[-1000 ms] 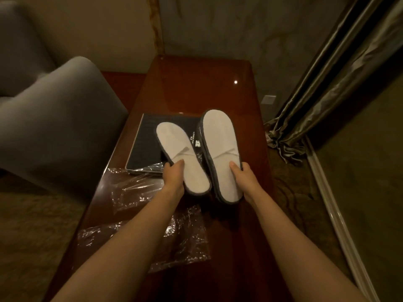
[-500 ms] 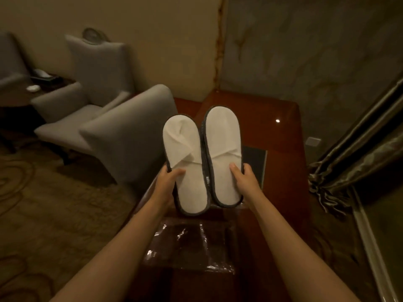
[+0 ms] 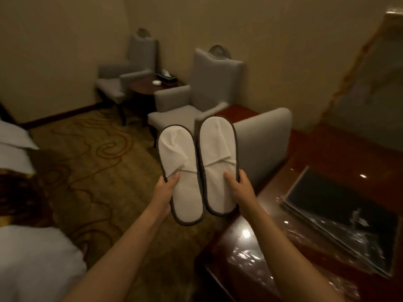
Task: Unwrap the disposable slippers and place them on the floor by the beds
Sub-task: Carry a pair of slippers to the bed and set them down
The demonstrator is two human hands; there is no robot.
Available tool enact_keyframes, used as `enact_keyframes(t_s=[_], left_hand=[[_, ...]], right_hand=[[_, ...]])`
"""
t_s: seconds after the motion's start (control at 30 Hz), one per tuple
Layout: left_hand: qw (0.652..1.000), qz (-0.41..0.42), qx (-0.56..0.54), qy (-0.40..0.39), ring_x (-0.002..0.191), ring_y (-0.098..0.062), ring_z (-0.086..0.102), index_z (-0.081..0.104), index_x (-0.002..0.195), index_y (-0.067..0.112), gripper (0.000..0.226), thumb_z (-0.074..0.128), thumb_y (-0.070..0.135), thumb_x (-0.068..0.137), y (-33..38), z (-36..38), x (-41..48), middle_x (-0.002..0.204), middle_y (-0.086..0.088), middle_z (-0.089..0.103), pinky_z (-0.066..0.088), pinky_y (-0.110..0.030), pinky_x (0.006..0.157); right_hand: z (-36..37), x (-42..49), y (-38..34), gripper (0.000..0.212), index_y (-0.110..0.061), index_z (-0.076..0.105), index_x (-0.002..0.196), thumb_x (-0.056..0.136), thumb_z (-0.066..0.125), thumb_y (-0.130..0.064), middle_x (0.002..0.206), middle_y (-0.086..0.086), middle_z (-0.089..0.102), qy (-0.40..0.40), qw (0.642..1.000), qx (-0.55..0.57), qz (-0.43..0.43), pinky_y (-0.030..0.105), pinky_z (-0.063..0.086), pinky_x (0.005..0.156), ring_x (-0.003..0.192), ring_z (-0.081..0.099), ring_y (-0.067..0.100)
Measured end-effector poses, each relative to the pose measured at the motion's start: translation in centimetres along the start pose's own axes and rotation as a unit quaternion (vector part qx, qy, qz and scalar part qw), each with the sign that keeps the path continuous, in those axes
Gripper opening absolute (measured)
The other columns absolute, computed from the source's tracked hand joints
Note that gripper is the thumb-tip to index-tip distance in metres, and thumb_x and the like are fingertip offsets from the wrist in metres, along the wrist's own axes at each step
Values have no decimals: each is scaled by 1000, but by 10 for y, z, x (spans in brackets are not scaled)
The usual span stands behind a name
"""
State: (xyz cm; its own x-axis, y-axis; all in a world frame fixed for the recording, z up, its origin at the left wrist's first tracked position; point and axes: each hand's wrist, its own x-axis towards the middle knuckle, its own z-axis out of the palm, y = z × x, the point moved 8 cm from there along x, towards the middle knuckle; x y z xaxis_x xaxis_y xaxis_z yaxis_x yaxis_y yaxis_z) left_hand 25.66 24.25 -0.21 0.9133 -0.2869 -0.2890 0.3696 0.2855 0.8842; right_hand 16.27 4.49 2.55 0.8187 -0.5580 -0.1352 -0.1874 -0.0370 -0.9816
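While each hand holds one, both slippers (image 3: 197, 168) point toes up

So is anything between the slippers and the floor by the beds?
Nothing visible. Both slippers are unwrapped, one in each of the hands, over open carpet beside the bed; the armchair sits behind.

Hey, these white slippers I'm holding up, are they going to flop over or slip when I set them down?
Probably light: each hand, left hand and right hand, holds one of the slippers by its heel end alone. Fairly stiff, since the soles stand upright without drooping. The thin folded uppers look floppy, so they likely lie flat on the carpet.
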Motion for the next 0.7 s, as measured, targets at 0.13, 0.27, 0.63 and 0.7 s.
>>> enact_keyframes(t_s=[0.13, 0.27, 0.63, 0.7], left_hand=[[998, -10, -15, 52, 107, -34, 61, 45, 132, 4, 45, 58, 15, 90, 33, -101, 28, 129, -20, 58, 52, -42, 81], [995, -23, -14, 92, 112, -34, 57, 44, 134, 2, 46, 57, 10, 90, 56, -191, 49, 133, -22, 54, 49, -44, 87], [957, -101, -105, 249, 123, -38, 50, 37, 140, 4, 54, 58, 9, 90, 45, -351, 114, 138, -21, 50, 46, -46, 94], [951, -115, -118, 263, 124, -39, 49, 38, 140, 3, 54, 57, 10, 90, 44, -370, 138, 138, -22, 49, 42, -51, 102]], right_hand=[[112, 22, 5, 26, -26, 50, 109, 88, 57, -39, 116, 3, 58, -80, 996, -31, 36, 31, 51, 75, 91, 57, 11], [209, 43, 26, 59, -10, 44, 133, 85, 64, -37, 138, 9, 49, -138, 983, -49, 113, 39, 50, 88, 114, 54, 25], [398, 115, 61, 26, -17, 50, 108, 86, 60, -28, 111, 8, 57, -224, 954, -100, 175, 36, 46, 76, 92, 58, 24], [428, 142, 64, 25, -18, 49, 107, 87, 59, -30, 109, 7, 57, -244, 946, -126, 169, 34, 45, 72, 89, 57, 22]])
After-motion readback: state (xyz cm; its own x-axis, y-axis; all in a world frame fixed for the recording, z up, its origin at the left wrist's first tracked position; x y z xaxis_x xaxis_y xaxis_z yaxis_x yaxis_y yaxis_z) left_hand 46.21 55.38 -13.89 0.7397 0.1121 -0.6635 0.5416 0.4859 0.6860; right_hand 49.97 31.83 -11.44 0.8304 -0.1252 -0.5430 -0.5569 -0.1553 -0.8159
